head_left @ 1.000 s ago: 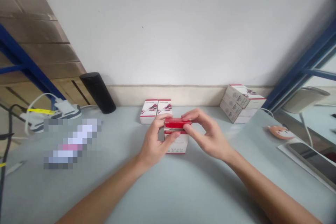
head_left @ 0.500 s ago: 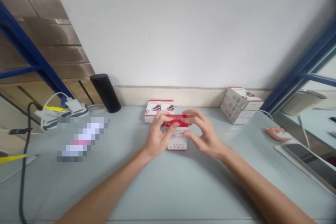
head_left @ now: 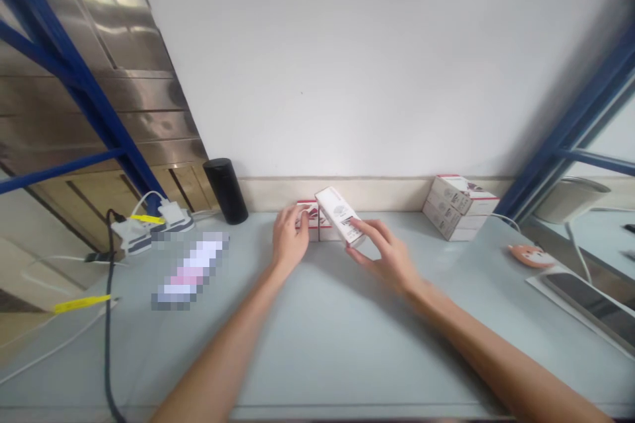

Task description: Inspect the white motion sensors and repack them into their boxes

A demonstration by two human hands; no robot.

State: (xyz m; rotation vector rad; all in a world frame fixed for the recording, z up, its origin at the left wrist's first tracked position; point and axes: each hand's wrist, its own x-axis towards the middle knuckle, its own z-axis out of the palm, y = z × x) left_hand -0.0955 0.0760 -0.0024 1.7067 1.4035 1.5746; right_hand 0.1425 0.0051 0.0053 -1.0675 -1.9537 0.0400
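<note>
My right hand (head_left: 387, 252) holds a small white and red box (head_left: 340, 215) tilted above the table, fingers pinched on its lower end. My left hand (head_left: 288, 238) rests with loosely curled fingers against a pair of matching boxes (head_left: 313, 224) that stand side by side near the wall. It grips nothing that I can see. The held box hangs just over the right one of that pair.
A stack of similar boxes (head_left: 459, 206) sits at the back right. A black cylinder (head_left: 226, 190) stands at the back left beside a power strip with cables (head_left: 143, 226). A small orange figure (head_left: 532, 255) and a flat device (head_left: 590, 302) lie on the right.
The box stood on the table between both hands; now my right hand alone has lifted it and carried it back toward the pair by the wall. My left hand let go and moved to that pair.
</note>
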